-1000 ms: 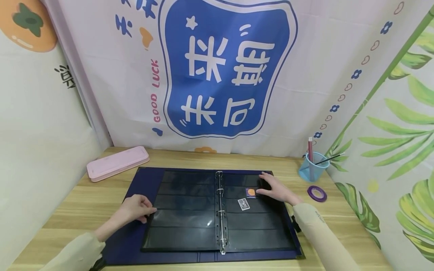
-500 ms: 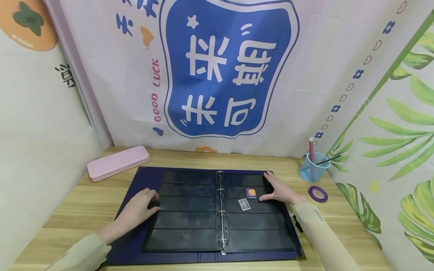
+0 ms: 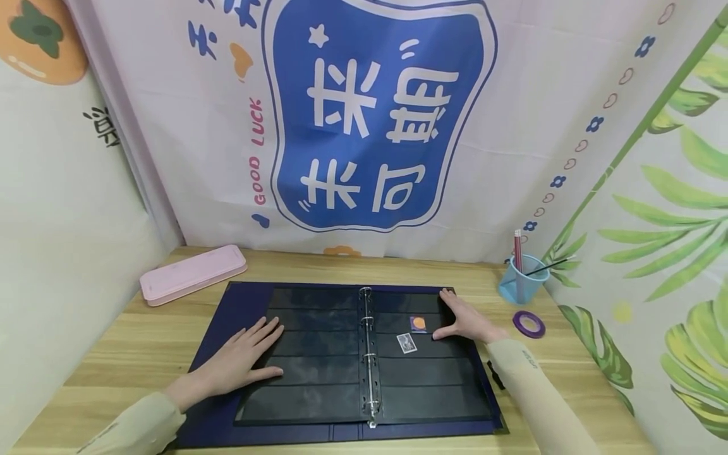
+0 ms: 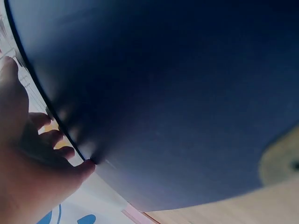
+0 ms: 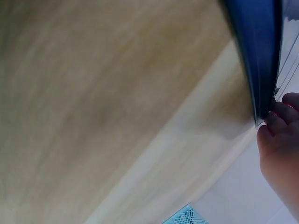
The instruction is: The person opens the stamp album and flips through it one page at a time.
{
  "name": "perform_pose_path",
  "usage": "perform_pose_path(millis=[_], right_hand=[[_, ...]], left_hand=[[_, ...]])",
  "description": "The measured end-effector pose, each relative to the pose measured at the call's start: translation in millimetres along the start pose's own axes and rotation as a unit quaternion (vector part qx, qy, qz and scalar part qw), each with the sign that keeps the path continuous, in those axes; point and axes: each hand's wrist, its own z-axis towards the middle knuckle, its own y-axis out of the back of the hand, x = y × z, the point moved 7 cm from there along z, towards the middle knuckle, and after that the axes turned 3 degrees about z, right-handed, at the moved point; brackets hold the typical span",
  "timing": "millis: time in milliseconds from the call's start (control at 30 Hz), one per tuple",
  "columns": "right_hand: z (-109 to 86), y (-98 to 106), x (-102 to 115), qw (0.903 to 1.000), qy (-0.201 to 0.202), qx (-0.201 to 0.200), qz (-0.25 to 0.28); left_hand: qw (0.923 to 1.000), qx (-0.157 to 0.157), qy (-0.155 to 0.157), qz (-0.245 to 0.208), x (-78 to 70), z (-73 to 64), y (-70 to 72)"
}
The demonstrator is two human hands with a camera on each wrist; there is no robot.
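Observation:
A dark blue ring binder (image 3: 244, 316) lies spread on the table, with black pocket pages on both sides of its metal rings (image 3: 368, 354). My left hand (image 3: 236, 363) rests with spread fingers on the left page's outer edge. In the left wrist view its fingertips touch the border of the dark page. My right hand (image 3: 466, 319) lies over the right page's outer edge, thumb apart from the fingers. Near that thumb, the right page carries a purple and orange stamp-like picture (image 3: 418, 324) and a small grey-and-white stamp-like picture (image 3: 406, 343), slightly tilted.
A pink pencil case (image 3: 193, 273) sits at the back left of the wooden table (image 3: 119, 335). At the back right stand a light blue mesh cup (image 3: 522, 287) with pencils and a purple tape roll (image 3: 529, 324). Printed cloth walls (image 3: 216, 126) enclose the table.
My left hand has moved right from the binder's left margin onto the page edge, its fingers spreading from a loose curl. My right hand has shifted slightly away from the purple stamp-like picture.

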Motion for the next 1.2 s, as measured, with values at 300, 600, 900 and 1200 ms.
perform_pose_path(millis=[300,600,900,1200], right_hand=[[-2.2,-1,-1,0.9999,-0.003,-0.003,0.011],[-3.1,-3,3,0.9994,0.018,-0.020,0.022],[-7.3,7,10,0.9985,0.018,-0.043,-0.029],[-11.0,14,21,0.9981,0.005,-0.047,-0.038]], left_hand=[[1.0000,0.007,0.000,0.005,0.9,0.0,-2.2],[1.0000,0.007,0.006,0.001,0.7,-0.2,-2.0],[0.9999,0.016,0.000,0.000,-1.1,0.8,-4.1],[1.0000,0.003,0.002,0.002,-0.1,-1.3,-4.0]])
